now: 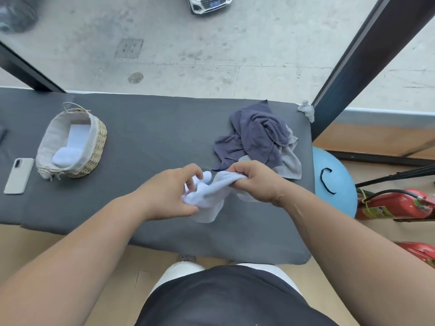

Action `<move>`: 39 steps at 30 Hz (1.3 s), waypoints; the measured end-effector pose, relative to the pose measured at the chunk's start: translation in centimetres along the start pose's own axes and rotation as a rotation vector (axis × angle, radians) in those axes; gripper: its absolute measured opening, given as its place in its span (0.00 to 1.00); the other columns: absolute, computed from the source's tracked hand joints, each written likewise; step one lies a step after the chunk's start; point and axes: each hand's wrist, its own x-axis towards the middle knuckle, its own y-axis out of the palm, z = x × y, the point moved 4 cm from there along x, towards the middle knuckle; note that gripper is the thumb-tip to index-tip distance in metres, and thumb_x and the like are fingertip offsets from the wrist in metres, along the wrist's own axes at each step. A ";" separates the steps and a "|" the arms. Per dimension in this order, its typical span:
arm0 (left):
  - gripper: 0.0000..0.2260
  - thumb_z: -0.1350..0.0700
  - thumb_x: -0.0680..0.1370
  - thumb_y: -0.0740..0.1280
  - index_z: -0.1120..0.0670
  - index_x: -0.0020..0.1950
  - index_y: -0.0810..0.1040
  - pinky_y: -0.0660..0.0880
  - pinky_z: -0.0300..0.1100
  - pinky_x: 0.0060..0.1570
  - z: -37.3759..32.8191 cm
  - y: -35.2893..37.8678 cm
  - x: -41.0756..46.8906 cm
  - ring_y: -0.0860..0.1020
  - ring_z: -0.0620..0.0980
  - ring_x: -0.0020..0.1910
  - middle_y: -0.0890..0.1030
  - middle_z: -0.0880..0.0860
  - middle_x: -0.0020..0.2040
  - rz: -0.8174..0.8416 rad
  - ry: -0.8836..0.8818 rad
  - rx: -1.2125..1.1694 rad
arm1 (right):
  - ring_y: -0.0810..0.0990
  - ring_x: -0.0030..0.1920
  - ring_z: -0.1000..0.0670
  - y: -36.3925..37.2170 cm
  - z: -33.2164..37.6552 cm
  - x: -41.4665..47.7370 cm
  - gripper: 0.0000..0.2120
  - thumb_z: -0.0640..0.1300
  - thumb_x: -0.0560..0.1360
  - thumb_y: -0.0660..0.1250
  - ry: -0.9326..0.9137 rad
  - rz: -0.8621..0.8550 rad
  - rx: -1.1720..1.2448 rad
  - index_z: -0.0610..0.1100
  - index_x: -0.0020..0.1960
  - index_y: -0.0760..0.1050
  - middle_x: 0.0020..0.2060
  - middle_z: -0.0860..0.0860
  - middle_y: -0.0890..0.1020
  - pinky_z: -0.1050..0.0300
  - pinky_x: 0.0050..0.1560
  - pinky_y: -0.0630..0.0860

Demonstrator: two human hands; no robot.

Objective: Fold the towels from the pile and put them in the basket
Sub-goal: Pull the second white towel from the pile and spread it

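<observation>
Here the towel (207, 194) hangs bunched just in front of the pile (256, 140), over the table (153, 128). The right hand (256, 182) pinches its top edge, and the left hand (171, 194) curls its fingers around the bunched end. Well left of the pile stands the basket (98, 147), with the phone (18, 175) farther left.

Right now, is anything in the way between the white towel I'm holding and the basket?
Nothing visible: only bare grey table cover lies between the white towel and the basket; the phone lies beyond the basket.
</observation>
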 end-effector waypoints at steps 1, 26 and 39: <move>0.27 0.43 0.68 0.75 0.36 0.63 0.68 0.75 0.39 0.47 0.4 0.5 -0.3 0.77 0.38 0.51 0.76 0.37 0.53 0.065 -0.042 -0.086 | 0.79 0.42 0.54 0.8 0.6 -0.3 0.04 0.42 0.76 0.69 -0.022 0.009 -0.014 0.46 0.49 0.83 0.44 0.47 0.84 0.58 0.44 0.74; 0.05 0.53 0.76 0.70 0.48 0.41 0.77 0.69 0.35 0.34 12.7 3.9 -15.1 0.75 0.45 0.36 0.80 0.47 0.36 -0.188 0.085 -0.378 | 0.77 0.40 0.42 19.8 -2.7 -13.0 0.05 0.41 0.74 0.64 0.416 -0.456 -0.718 0.46 0.39 0.73 0.34 0.50 0.78 0.52 0.35 0.71; 0.07 0.50 0.78 0.70 0.51 0.42 0.82 0.71 0.40 0.31 16.8 10.3 -13.5 0.75 0.46 0.33 0.82 0.51 0.37 0.057 -0.237 -0.449 | 0.76 0.40 0.50 15.9 -9.2 -14.9 0.06 0.44 0.80 0.66 0.354 -0.351 -0.299 0.48 0.44 0.78 0.38 0.52 0.81 0.57 0.36 0.69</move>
